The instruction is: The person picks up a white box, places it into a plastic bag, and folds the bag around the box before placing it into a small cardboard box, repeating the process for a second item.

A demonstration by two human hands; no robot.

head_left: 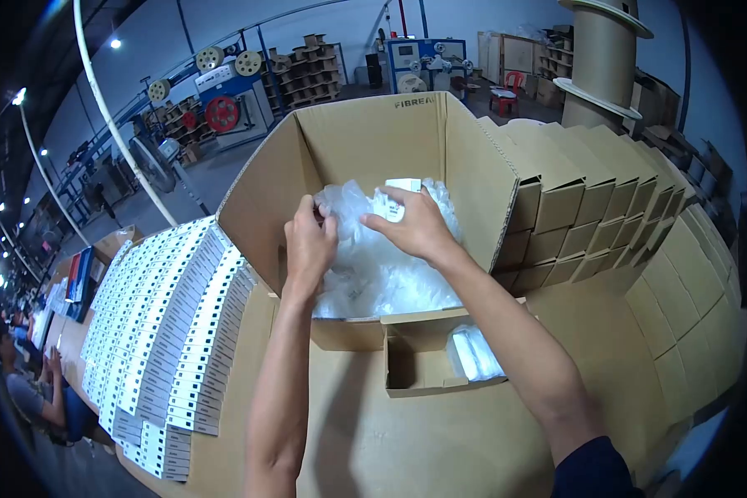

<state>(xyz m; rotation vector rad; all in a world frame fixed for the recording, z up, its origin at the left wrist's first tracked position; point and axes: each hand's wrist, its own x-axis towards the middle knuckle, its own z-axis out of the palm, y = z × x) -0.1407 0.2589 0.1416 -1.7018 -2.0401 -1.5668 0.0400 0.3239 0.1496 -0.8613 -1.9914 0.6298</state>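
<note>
A large open cardboard box [369,137] stands in front of me, partly filled with clear plastic bags [382,282]. Over its left side, my left hand [310,242] pinches the edge of a crumpled plastic bag [340,199]. My right hand [415,222] reaches inside and curls its fingers around a small white packet in clear plastic [402,183]; its underside is hidden by the hand. Below my right forearm sits a small open carton [427,388]. In the carton's right part lies a plastic-wrapped white item [473,355], partly covered by my arm.
Rows of white boxes [153,324] with dark squares are stacked at left. Folded brown cartons [593,203] stand in tiers at right, with more cartons [689,307] nearer. A large spool [602,58] rises behind them. A seated person [37,382] is at far left.
</note>
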